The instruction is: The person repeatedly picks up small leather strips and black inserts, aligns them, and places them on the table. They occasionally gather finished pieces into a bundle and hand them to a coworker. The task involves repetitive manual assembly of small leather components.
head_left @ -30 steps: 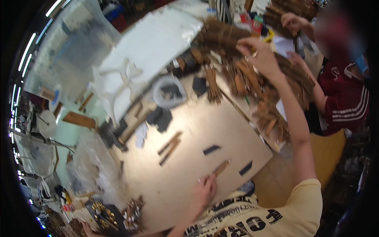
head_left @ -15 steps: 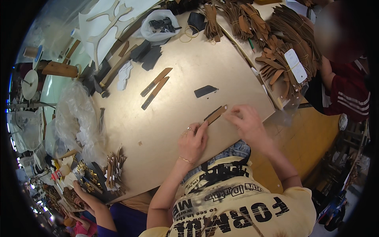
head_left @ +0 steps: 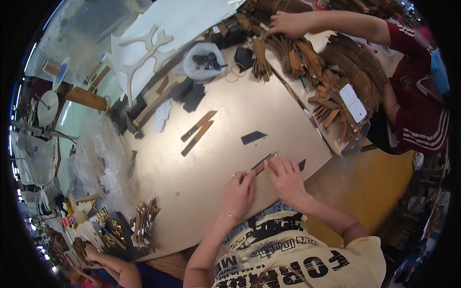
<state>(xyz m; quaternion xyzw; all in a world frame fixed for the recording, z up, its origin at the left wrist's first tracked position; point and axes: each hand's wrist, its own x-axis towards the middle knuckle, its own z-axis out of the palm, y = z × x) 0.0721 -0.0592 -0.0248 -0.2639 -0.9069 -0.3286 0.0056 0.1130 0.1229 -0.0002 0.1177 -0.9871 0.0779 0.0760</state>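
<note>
A narrow brown leather strip with a dark edge [head_left: 260,167] lies on the board in front of me. My left hand [head_left: 238,193] has its fingertips closed on the near-left end. At the far-right end, the bent fingers of my right hand [head_left: 287,181] press on the same strip and hide part of it. A dark pointed piece [head_left: 301,164] shows just past my right fingers. Farther off lies a flat black piece with a slanted end [head_left: 253,138]. To its left, two brown strips with dark ends [head_left: 199,126] lie side by side.
Bundled brown leather pieces [head_left: 331,101] pile up at the far right, where another person's hand [head_left: 288,24] reaches in. A white bag with black scraps [head_left: 204,62] stands at the back. Clear plastic [head_left: 101,153] and a bunch of strips [head_left: 144,223] sit at left.
My right hand has come down onto the strip's far end, where it was held just off it. A dark pointed piece now shows beside it. The other person's arm has reached over the bundles.
</note>
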